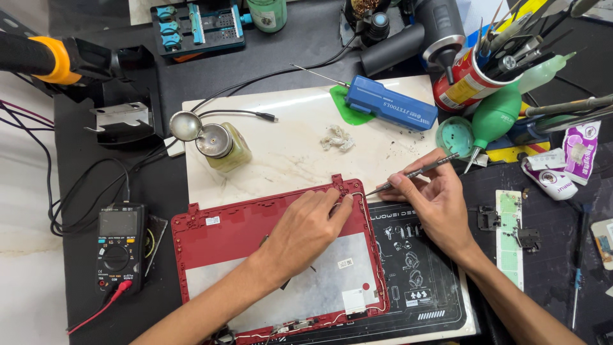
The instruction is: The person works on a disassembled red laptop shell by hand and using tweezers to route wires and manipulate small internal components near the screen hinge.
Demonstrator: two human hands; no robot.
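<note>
The red laptop cover lay near the front edge of the bench. The left hand pressed flat on the cover's top right corner, fingers curled, holding nothing. The right hand pinched thin tweezers, tips at a white wire along that corner. It looked like wire-picking work. The tips would need a slow, gentle grip.
</note>
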